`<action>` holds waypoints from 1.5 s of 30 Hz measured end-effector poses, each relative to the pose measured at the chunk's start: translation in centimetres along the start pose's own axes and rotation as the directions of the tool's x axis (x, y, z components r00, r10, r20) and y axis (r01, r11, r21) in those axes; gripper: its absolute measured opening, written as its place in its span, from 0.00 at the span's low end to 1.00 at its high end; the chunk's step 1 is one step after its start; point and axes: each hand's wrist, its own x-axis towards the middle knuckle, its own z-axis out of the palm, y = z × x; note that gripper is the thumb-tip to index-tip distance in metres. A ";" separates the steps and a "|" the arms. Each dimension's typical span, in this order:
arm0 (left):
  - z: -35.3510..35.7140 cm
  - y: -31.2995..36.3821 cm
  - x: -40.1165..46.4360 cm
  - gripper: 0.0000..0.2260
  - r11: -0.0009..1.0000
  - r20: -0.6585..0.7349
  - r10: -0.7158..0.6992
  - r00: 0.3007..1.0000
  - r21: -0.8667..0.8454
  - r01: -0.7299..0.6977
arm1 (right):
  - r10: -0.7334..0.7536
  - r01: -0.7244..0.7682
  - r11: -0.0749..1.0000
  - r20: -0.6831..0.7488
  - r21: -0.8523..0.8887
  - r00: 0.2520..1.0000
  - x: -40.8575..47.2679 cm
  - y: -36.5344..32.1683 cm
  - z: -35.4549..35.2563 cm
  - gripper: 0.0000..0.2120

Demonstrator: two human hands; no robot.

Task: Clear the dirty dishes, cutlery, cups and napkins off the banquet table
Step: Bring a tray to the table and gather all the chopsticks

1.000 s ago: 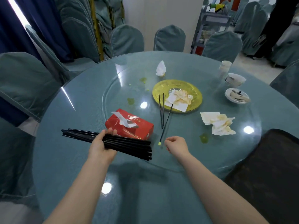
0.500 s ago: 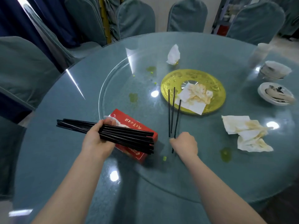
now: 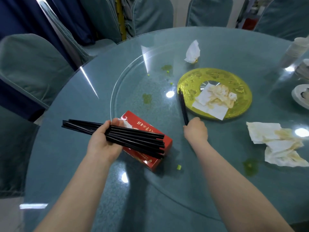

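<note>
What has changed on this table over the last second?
The right hand reached forward to the loose black chopsticks beside the yellow plate, gathered them together and now grips their near ends. The left hand keeps holding its chopstick bundle above the red tissue box. Napkins and plate lie unmoved.

- The left hand (image 3: 102, 141) grips a bundle of long black chopsticks (image 3: 133, 139), held crosswise over a red cardboard tissue box (image 3: 147, 154).
- The right hand (image 3: 195, 131) is curled round a few black chopsticks (image 3: 183, 106) pointing toward 12 o'clock, beside the round gold plate (image 3: 189, 84).
- A stained white paper napkin (image 3: 215, 99) lies on that plate.
- Crumpled stained napkins (image 3: 277, 144) lie at 3 o'clock on the round teal glass-topped table (image 3: 66, 164).
- A white crumpled tissue (image 3: 192, 52) sits at 12 o'clock.
</note>
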 end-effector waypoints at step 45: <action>-13.5 -13.5 -33.7 0.13 0.679 0.183 -0.664 0.725 0.553 0.483 | -0.171 0.147 0.961 -0.088 -0.234 0.981 -52.6 18.6 -14.3 0.12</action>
